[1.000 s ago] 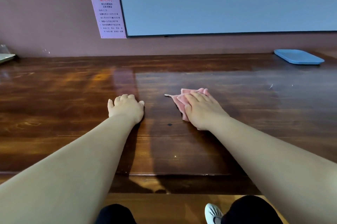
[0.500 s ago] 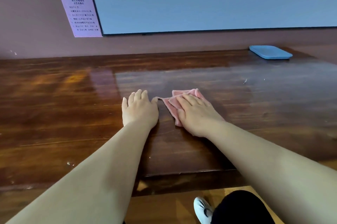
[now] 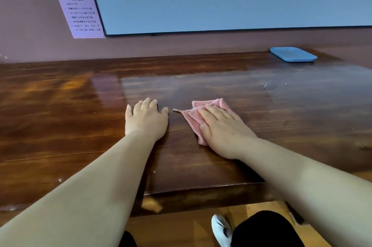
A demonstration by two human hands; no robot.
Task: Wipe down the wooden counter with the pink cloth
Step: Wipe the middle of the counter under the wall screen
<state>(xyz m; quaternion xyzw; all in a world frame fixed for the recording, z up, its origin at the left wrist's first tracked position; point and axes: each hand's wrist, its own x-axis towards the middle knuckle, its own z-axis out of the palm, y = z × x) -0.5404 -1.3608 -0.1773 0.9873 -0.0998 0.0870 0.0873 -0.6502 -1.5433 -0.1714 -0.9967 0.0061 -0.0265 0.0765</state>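
While the left hand [image 3: 146, 119] lies flat, fingers spread, on the dark wooden counter [image 3: 60, 110], the folded pink cloth [image 3: 196, 120] — at its 3 o'clock — is pressed down by the flat right hand [image 3: 223, 130].

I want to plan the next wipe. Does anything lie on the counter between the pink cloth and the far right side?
Nothing large. The right hand presses the pink cloth flat on the wooden counter. To the right the wood is bare except small pale specks. The blue tray sits only at the far right corner.
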